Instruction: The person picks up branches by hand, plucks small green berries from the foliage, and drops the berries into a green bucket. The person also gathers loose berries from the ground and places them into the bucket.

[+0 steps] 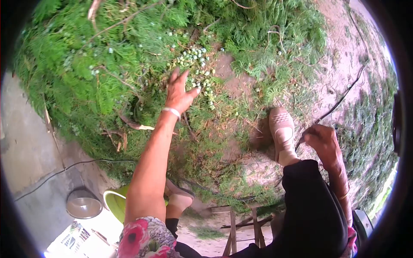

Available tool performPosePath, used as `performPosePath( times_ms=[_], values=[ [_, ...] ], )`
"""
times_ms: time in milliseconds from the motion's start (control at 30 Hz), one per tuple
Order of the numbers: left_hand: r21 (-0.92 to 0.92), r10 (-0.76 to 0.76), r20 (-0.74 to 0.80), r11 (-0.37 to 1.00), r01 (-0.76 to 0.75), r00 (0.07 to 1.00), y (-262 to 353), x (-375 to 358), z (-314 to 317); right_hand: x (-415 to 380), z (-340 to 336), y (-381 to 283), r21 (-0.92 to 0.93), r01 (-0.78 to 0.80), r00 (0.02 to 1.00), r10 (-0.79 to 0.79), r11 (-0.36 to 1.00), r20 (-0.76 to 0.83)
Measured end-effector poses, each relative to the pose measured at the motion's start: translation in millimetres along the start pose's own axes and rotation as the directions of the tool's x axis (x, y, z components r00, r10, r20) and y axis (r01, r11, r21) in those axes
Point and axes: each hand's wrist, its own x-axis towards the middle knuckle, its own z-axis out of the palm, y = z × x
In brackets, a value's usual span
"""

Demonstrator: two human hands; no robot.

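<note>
My left hand (180, 92), with a white band at its wrist, reaches out with thumb and fingers apart. Just beyond its fingertips is a loose heap of small pale-green seed cones (195, 56), and more lie beside the thumb. Cut evergreen branches (107, 64) with feathery leaves surround the heap. Over on the right, my right hand (322, 144) is held close to my shin with its fingers curled in. What those fingers hold, if anything, is hidden. A black cable (340, 101) runs along the ground near that hand.
My beige shoe (282, 122) rests on leaf-littered ground. At the lower left are a green bucket (112, 202), partly behind my left arm, a metal bowl (84, 204) and a printed white sack (81, 241). Bare branch stubs (133, 124) poke out of the foliage. Wooden slats (233, 230) stand below.
</note>
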Motion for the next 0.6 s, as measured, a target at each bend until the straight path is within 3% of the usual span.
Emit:
performPosePath(
  times_ms=[200,333,433,600],
  values=[
    [0.08,-0.113,0.061,0.991,0.108,0.992,14,94,16,5,-3,10,0.139,-0.118,0.993,0.117,0.983,0.017],
    [0.001,-0.125,-0.061,0.992,0.125,0.99,-5,129,57,3,-6,15,0.121,-0.185,0.983,0.183,0.975,0.028],
    [0.227,-0.061,-0.173,0.969,0.1,0.983,22,77,74,1,-2,25,0.152,-0.225,0.974,0.222,0.962,0.038],
    [0.203,0.018,-0.133,0.979,0.01,0.991,28,-19,111,-5,5,34,0.129,-0.233,0.972,0.227,0.964,0.061]
  ],
)
